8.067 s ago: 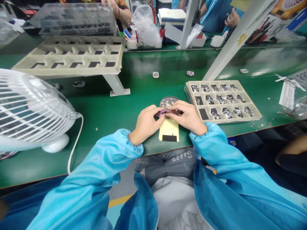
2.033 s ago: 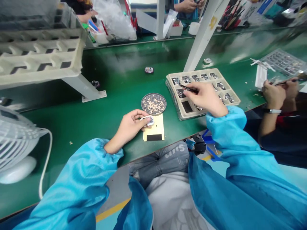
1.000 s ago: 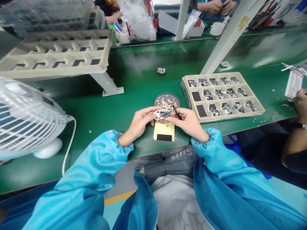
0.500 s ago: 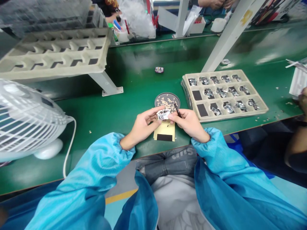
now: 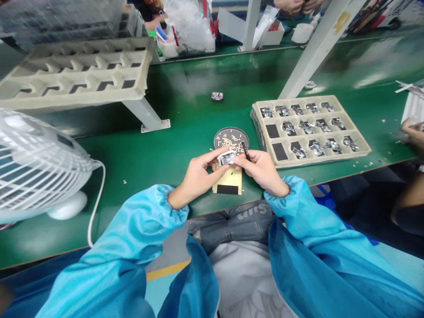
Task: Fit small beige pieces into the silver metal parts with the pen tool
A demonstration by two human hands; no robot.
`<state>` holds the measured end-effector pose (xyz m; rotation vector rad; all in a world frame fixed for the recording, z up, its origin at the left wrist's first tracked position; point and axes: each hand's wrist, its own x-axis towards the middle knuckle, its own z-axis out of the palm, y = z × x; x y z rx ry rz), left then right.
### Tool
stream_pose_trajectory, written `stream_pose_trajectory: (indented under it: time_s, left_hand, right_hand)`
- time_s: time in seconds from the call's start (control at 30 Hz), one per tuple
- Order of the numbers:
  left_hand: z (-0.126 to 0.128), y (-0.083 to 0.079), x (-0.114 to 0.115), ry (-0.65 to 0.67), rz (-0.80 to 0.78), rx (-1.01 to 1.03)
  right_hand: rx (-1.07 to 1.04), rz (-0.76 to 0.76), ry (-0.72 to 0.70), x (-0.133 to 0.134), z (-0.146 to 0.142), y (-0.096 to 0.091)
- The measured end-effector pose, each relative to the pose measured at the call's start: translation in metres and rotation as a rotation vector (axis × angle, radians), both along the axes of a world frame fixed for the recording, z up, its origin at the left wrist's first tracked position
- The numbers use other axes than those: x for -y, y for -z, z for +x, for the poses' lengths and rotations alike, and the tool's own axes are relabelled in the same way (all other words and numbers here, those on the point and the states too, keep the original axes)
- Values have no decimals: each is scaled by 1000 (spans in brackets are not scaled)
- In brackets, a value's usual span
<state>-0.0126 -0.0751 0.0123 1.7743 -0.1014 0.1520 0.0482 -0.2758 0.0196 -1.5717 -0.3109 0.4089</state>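
We find the left hand [image 5: 198,176] clamped on a small white part [image 5: 226,158] held above the yellow card [image 5: 228,182], the right hand [image 5: 261,170] pinching dark tweezers [image 5: 245,151] beside it, and judge a fitting step under way, calling next for steady, fine placement.

green bench [image 5: 172,150] | fan [image 5: 36,163] | parts tray [image 5: 361,152] | mesh dish [image 5: 220,134] | yellow card [image 5: 232,181]

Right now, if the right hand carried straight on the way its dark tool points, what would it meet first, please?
Probably the round mesh dish: the right hand holds the dark tool pointing up and away towards the dish's right edge. Depth is unclear, so it could pass above it.
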Motion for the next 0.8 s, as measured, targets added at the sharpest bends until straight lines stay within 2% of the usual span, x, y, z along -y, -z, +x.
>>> stream_pose_trajectory:
  time_s: [0.13,0.23,0.3,0.5,0.63,0.8]
  left_hand:
    - [-1,-4,-2,-24,142,76]
    - [-1,-8,-1,-33,162,83]
    - [-1,-8,0,-35,90,18]
    - [0,-9,4,51,-306,-183]
    - [0,-14,4,69,-381,-232]
    - [1,-15,5,81,-384,-265]
  right_hand:
    - [-26,32,-26,1,0,2]
    - [-25,28,-29,1,1,5]
    - [-14,30,-13,0,1,7]
    - [-32,97,-10,-3,2,7]
    - [-38,127,-40,-5,2,7]
    - [55,109,-40,-5,3,12]
